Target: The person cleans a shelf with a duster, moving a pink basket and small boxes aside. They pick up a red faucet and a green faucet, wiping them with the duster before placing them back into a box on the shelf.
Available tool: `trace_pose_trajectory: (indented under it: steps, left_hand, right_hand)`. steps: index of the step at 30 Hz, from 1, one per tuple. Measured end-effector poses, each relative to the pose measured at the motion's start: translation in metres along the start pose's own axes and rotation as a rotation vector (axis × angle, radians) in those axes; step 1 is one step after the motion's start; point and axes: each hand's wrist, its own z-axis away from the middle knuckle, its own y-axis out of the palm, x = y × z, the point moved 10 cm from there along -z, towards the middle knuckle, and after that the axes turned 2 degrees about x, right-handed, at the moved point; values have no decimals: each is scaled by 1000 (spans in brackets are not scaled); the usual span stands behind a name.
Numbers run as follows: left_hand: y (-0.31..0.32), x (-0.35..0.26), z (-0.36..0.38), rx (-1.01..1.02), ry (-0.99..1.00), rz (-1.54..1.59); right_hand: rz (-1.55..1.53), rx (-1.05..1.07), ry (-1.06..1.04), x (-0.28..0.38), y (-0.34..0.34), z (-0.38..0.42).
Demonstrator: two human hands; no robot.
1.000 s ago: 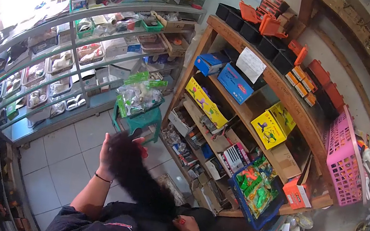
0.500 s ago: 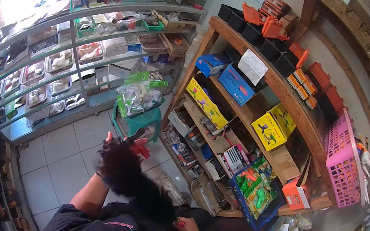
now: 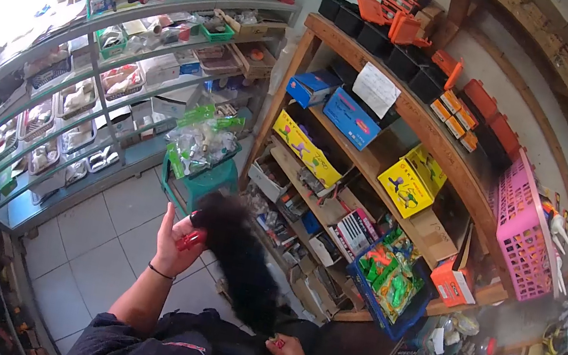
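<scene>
My left hand (image 3: 173, 248) is raised at the middle, palm turned up, with a dark band at the wrist. A small glossy red object (image 3: 191, 240) rests in it, held by the fingers; its kind I cannot make out. Low at the right of my body, my right hand (image 3: 291, 352) is closed around the red end of a black fluffy duster (image 3: 242, 265). The duster slants up from that hand, its tip blurred beside my left hand and partly covering its fingers.
A green stool (image 3: 203, 182) with plastic-bagged goods stands ahead. Glass display shelves (image 3: 111, 79) curve along the left. A wooden rack (image 3: 340, 142) holds yellow and blue boxes. A blue crate (image 3: 396, 326) of bright packets and a pink basket (image 3: 524, 246) are at the right.
The duster's tip has swung away from over my left hand, toward the right, uncovering the palm and the red object. My right hand stays low. The view has shifted slightly.
</scene>
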Motion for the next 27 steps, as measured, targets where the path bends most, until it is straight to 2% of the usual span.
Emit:
trace_pose_trajectory:
  steps: [2,3,4,6,8,10,12,14,15,16,18,20,22,23,24,26,27]
  left_hand:
    - [11,10,-5,339,-138,-1]
    - [11,8,-6,242,-106,-100]
    - [13,12,-8,249,-112,-96]
    - [-6,17,-10,21,-88,25]
    - [9,19,-15,78,-97,-48]
    - [51,29,-13,502,-182,-125]
    - [50,37,-12,440,-223,-161]
    - [4,48,-23,-104,-204,74]
    - [12,54,-27,21,-232,138]
    - [10,61,-31,31,-257,141]
    - [55,71,-29,482,-265,-153]
    - [77,71,-20,568,-267,-108]
    - [29,90,-30,39,-338,16]
    - [28,98,-34,176,-337,1]
    - [59,99,-28,296,-359,42]
    - [33,118,-41,235,-423,162]
    - [50,121,-42,396,-412,13]
  right_hand:
    - [55,53,22,0,8,7]
    - [-38,47,35,-8,11,9]
    - [-125,37,43,-15,11,8]
    - [-145,-37,17,-24,14,9]
    - [-161,-109,-10,-27,5,18]
    - [-2,16,14,-12,3,27]
    - [-45,-62,18,-18,-6,32]
    - [-97,-155,29,-25,-11,37]
    - [-97,-184,39,-28,-12,40]
    - [-94,-214,50,-29,-14,44]
    - [-33,-193,19,-18,-15,53]
    - [27,-167,-12,-15,-7,57]
    - [-133,-231,197,-45,2,61]
    - [-135,-242,208,-47,5,64]
    - [-177,-281,186,-43,3,67]
    - [-222,-333,170,-42,-3,74]
    - [-176,-293,177,-44,0,77]
